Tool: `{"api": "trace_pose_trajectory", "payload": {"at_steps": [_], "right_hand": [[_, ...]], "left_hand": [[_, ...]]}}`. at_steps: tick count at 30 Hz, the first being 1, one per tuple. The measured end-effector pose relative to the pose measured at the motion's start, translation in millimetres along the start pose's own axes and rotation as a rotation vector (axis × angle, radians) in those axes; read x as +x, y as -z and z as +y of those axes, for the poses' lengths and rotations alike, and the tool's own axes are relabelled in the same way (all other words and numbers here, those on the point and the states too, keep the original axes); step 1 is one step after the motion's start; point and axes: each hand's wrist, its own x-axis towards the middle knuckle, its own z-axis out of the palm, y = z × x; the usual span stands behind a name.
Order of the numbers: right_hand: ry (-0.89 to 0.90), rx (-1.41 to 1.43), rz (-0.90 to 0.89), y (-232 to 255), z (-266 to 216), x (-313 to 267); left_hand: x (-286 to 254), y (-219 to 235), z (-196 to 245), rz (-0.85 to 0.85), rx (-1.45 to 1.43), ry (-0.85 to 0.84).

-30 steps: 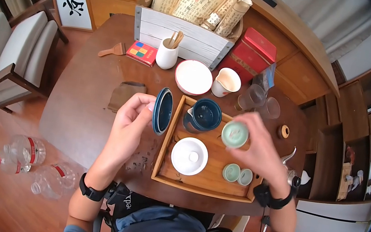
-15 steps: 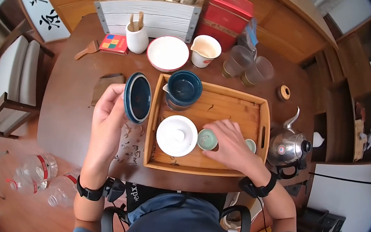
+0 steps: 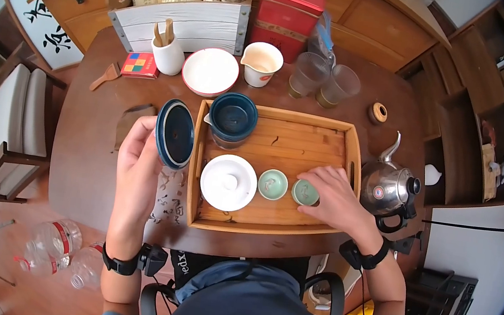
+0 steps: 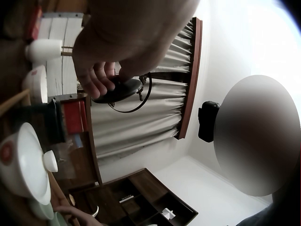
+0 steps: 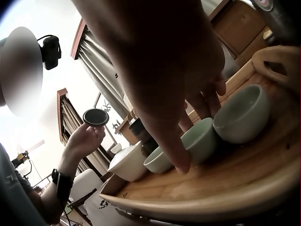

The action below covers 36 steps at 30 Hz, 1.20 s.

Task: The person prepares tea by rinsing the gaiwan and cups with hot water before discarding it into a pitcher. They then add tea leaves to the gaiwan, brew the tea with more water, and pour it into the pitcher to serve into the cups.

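Note:
My left hand [image 3: 137,161] holds a dark blue round lid [image 3: 175,135] on edge, pinched between thumb and fingers, left of the wooden tray [image 3: 315,144]. Inside the tray, my right hand [image 3: 341,202] has its thumb and fingers around a pale green teacup [image 3: 304,192]. A second green teacup [image 3: 272,185] stands just left of it, beside a white lidded bowl [image 3: 229,183]. The right wrist view shows a third green teacup [image 5: 242,115] right of the gripped one; the hand hides it from the head. A dark blue spouted cup [image 3: 232,118] stands at the tray's back left.
A steel kettle [image 3: 389,186] is right of the tray. Behind it stand two clear plastic cups [image 3: 308,75], a white pitcher [image 3: 261,65], a white bowl [image 3: 210,72] and a red tin [image 3: 288,17]. A brown cloth [image 3: 131,124] lies left, near scattered tea leaves [image 3: 168,200].
My right hand lowered a green teacup to the tray beside the white lidded bowl, let go, and moved right to another teacup. The left hand keeps the lid. The head view has shifted.

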Motion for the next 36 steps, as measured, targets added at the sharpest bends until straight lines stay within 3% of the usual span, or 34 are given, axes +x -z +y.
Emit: {"api": "trace_pose_trajectory", "payload": {"at_steps": [15, 18, 26, 30, 36], "right_hand": [[-0.009, 0.064, 0.040, 44.4, -7.6, 23.5], [-0.099, 0.253, 0.024, 60.0, -14.5, 32.0], [0.069, 0.248, 0.164, 81.2, -46.1, 87.9], [0.099, 0.229, 0.100, 87.3, -63.0, 120.5], [0.389, -0.199, 0.265, 95.8, -82.6, 144.1]], "left_hand": [[-5.7, 3.9, 0.3, -0.013, -0.011, -0.013], [-6.5, 7.9, -1.0, -0.019, -0.021, -0.016], [-7.3, 6.7, 3.7, -0.042, -0.077, -0.037], [-8.6, 10.4, 3.3, -0.035, -0.095, -0.041], [-12.4, 14.1, 3.2, -0.005, -0.118, -0.034]]}}
